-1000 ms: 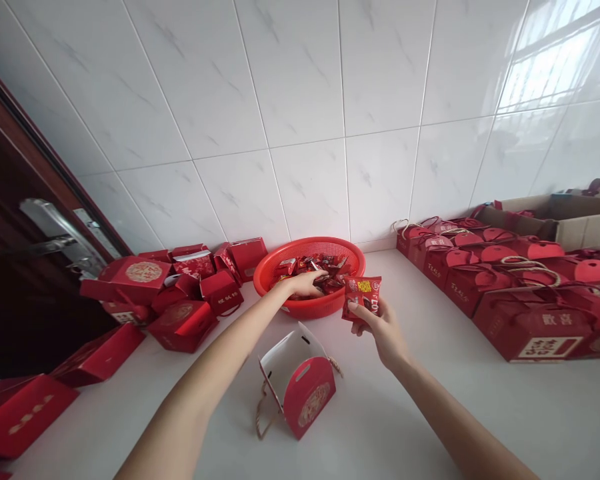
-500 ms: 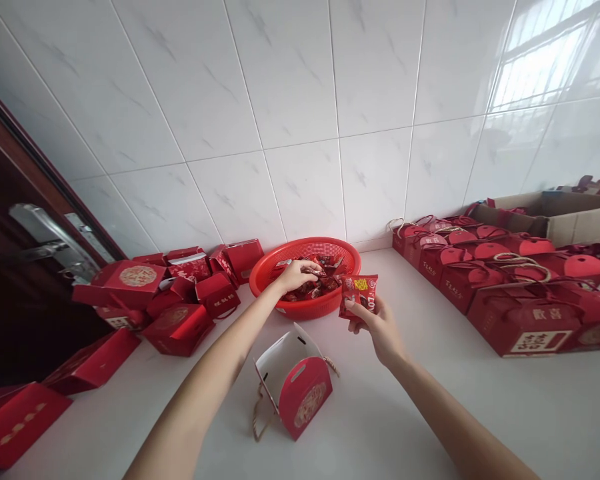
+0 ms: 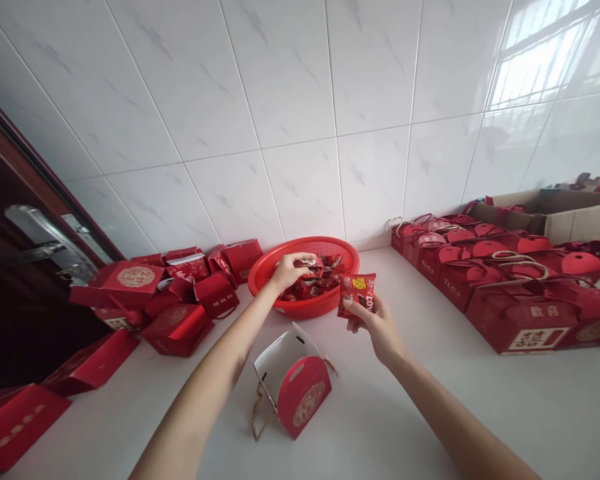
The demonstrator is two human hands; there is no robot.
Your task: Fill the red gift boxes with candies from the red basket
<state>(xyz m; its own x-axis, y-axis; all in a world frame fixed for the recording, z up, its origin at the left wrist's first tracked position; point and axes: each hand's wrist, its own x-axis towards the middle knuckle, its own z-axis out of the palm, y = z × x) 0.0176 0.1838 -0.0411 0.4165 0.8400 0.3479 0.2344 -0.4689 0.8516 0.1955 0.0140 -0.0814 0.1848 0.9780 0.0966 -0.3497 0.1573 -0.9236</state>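
My right hand (image 3: 380,328) is closed on a small red snack packet (image 3: 356,293) with yellow lettering, held up just right of the basket. Over the red plastic basket (image 3: 307,309), my left hand (image 3: 290,271) pinches a red candy packet (image 3: 312,267) between thumb and fingers. Several other red wrapped packets (image 3: 325,285) lie in the basket beneath it. In front of the basket stands a red gift box (image 3: 310,399) with its top open, a gold round print on its side and a rope handle (image 3: 256,413).
Several loose red boxes (image 3: 177,328) are heaped at the left, near a dark door with a metal handle (image 3: 47,233). Rows of closed red gift boxes (image 3: 523,320) stand at the right, before a cardboard carton (image 3: 580,217). White tiled wall runs behind.
My left hand has lifted slightly in the basket, and a red candy packet now shows in its fingers. My right hand holds the same snack packet, nearly still.
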